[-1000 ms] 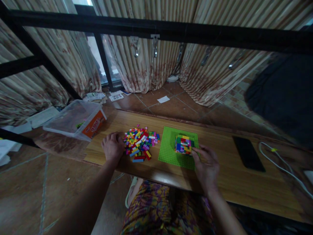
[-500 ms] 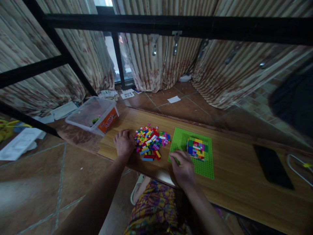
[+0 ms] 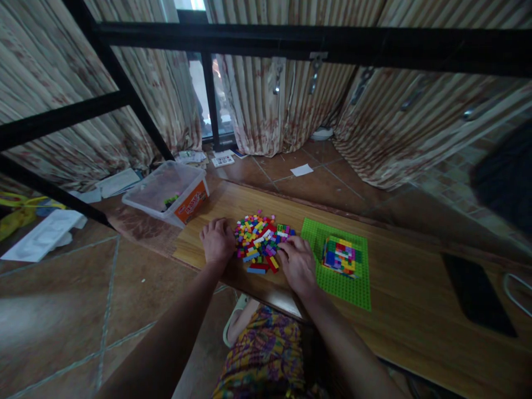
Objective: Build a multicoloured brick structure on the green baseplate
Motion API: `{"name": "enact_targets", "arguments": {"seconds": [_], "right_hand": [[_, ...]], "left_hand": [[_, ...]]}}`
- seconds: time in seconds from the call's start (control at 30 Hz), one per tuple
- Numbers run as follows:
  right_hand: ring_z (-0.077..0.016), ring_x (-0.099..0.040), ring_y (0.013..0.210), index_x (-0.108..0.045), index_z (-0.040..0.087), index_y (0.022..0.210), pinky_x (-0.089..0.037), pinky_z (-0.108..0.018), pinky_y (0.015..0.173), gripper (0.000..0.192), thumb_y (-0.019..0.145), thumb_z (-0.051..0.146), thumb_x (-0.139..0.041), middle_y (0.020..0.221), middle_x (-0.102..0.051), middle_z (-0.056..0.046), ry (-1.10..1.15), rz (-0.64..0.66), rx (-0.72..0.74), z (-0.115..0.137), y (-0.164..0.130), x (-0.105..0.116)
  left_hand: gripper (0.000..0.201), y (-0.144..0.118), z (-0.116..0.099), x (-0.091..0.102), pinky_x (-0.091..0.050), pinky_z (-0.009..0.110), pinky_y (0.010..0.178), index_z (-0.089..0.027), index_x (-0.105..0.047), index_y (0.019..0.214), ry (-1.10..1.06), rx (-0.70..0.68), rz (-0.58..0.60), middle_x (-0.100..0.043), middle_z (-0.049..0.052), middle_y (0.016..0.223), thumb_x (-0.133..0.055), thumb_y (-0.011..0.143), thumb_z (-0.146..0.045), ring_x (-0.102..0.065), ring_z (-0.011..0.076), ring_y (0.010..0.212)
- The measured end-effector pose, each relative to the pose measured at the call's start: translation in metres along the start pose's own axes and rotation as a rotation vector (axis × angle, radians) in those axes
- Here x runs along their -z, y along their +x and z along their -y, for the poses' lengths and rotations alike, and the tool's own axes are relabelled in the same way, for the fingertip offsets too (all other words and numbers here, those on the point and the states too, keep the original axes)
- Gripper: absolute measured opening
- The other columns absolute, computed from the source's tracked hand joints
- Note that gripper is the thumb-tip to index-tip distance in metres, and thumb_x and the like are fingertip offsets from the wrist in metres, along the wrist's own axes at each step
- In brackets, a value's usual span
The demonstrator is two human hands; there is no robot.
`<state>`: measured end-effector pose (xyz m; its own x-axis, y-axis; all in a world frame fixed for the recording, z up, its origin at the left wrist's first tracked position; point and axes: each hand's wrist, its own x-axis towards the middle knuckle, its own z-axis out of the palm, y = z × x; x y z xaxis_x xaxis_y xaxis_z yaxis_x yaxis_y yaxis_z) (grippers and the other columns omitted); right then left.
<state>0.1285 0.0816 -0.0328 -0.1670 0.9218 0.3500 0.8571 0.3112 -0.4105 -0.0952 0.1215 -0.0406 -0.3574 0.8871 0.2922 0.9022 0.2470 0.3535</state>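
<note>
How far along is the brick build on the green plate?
Done: a multicoloured block of bricks several layers high stands on the green plate. In hand: the right hand reaches into the pile of loose bricks; the left hand rests at its other edge. Left: many loose bricks lie unused, so plenty may remain.

- A loose pile of small bricks (image 3: 261, 241) in many colours is spread flat on the wooden table, between the two hands and just beside the green baseplate.
- The green baseplate (image 3: 341, 280), studded and square, is laid flat on the table.
- A multicoloured brick block (image 3: 341, 256) is seated upright on the baseplate.
</note>
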Motion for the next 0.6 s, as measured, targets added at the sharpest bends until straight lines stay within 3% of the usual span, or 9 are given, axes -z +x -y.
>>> {"name": "enact_targets", "arguments": {"seconds": [0.27, 0.6], "right_hand": [[-0.0223, -0.050, 0.092, -0.067, 0.019, 0.086, -0.042, -0.035, 0.086, 0.018, 0.092, 0.017, -0.051, 0.099, -0.062, -0.007, -0.020, -0.026, 0.032, 0.008, -0.004, 0.003], [-0.0202, -0.051, 0.090, -0.067, 0.021, 0.086, -0.041, -0.032, 0.081, 0.021, 0.095, 0.019, -0.048, 0.094, -0.061, -0.005, 0.049, -0.085, 0.009, 0.006, -0.044, 0.001]], "left_hand": [[0.034, 0.000, 0.000, 0.001, -0.038, 0.042, 0.095, -0.018, -0.064, 0.113, 0.010, -0.012, 0.004, -0.064, 0.010, 0.117, -0.045, 0.089, -0.029, -0.053, 0.0283, 0.107], [0.033, 0.001, -0.001, 0.003, -0.038, 0.042, 0.096, -0.019, -0.065, 0.112, -0.006, -0.012, 0.009, -0.064, 0.010, 0.119, -0.045, 0.087, -0.030, -0.053, 0.0285, 0.109]]}}
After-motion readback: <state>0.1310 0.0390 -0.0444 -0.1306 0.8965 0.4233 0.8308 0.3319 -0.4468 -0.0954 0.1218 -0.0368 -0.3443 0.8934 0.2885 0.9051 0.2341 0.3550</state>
